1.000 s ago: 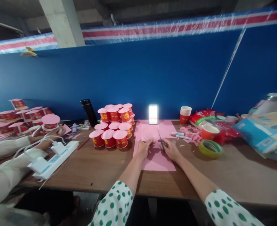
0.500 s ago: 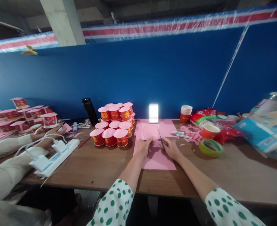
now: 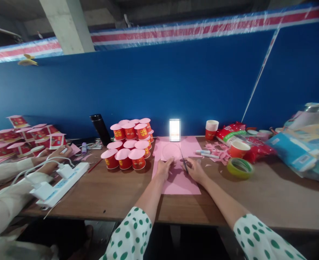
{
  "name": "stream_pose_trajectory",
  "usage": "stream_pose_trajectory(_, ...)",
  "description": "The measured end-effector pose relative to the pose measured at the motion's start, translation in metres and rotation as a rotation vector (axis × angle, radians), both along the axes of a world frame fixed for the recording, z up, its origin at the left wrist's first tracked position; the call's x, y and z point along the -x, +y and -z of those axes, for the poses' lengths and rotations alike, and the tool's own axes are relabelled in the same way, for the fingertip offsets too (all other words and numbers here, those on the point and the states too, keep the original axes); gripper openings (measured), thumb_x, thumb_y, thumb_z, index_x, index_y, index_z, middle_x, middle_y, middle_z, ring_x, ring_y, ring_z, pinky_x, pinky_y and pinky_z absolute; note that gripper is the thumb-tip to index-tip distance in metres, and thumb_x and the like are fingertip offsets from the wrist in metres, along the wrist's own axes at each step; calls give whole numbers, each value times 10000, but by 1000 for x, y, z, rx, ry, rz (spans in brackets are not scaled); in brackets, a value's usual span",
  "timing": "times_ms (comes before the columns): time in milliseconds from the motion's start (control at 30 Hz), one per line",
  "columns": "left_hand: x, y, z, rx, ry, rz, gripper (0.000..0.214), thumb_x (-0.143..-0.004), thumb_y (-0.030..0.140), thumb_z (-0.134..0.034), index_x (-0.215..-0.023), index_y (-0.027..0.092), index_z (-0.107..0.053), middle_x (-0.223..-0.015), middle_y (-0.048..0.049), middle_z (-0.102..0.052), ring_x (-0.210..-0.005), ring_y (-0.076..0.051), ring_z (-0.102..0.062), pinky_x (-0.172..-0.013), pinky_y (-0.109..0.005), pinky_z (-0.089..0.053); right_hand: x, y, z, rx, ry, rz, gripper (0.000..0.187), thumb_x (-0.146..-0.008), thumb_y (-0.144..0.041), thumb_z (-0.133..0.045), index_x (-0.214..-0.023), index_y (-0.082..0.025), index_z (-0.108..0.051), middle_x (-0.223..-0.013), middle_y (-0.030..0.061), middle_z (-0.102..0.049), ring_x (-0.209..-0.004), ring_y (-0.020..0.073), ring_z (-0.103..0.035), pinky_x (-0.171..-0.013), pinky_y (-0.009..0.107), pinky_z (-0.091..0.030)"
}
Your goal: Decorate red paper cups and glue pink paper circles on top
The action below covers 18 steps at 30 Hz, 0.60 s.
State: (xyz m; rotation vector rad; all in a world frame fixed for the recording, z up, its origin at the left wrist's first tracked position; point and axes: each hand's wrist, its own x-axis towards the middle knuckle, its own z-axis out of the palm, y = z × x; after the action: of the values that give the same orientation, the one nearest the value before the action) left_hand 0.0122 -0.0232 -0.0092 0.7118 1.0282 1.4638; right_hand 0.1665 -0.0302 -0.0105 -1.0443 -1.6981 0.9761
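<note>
My right hand (image 3: pixel 196 170) is closed around the handles of dark scissors (image 3: pixel 184 163), whose blades point away from me. They lie along the right side of a pink paper sheet (image 3: pixel 170 151) that bears a round outline. My left hand (image 3: pixel 165 168) pinches the near edge of this sheet, fingers and thumb together. Beneath both hands lies larger pink paper (image 3: pixel 177 187), flat on the table. Part of the scissors' handles is hidden by my right fingers.
Left of me stand stacked red cups with pink discs (image 3: pixel 130 155), a black bottle (image 3: pixel 100 129) and a power strip (image 3: pixel 64 184) near a co-worker's hands (image 3: pixel 57 155). To the right are markers (image 3: pixel 206 154), pink scraps (image 3: pixel 221 151), stacked cups (image 3: pixel 211 130) and a tape roll (image 3: pixel 240 168).
The whole view has shifted slightly, so the scene sits a little further left. My hands, the scissors and the paper keep nearly the same places relative to each other.
</note>
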Motion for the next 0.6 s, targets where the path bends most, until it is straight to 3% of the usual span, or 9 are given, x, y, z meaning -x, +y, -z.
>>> stream_pose_trajectory(267,0,1,2,4,15,-3,281,-570,309,-793,-657,86,-646,-574,-70,-652,-522,-132,-619,-487,-203,-478,0,-2,-3,-6,-1,2,362,-751,-418,-603,-985,-142,-611,-574,-7,-590,-465,130,-534,-435,237,-447)
stream_pose_trajectory(467,2,4,8,3,43,23,349,-561,382,-787,-673,84,-644,-572,-77,-643,-504,-145,-607,-336,-172,-354,0,-2,-4,-8,0,1,351,-755,-414,-600,-983,-147,-616,-578,-7,-593,-464,129,-535,-437,238,-452)
stream_pose_trajectory(600,2,5,9,0,58,22,351,-556,379,-791,-680,86,-642,-562,-70,-636,-490,-133,-595,-348,-173,-362,0,-2,-3,-8,5,0,360,-753,-418,-606,-990,-148,-615,-596,-1,-607,-476,132,-550,-441,240,-464)
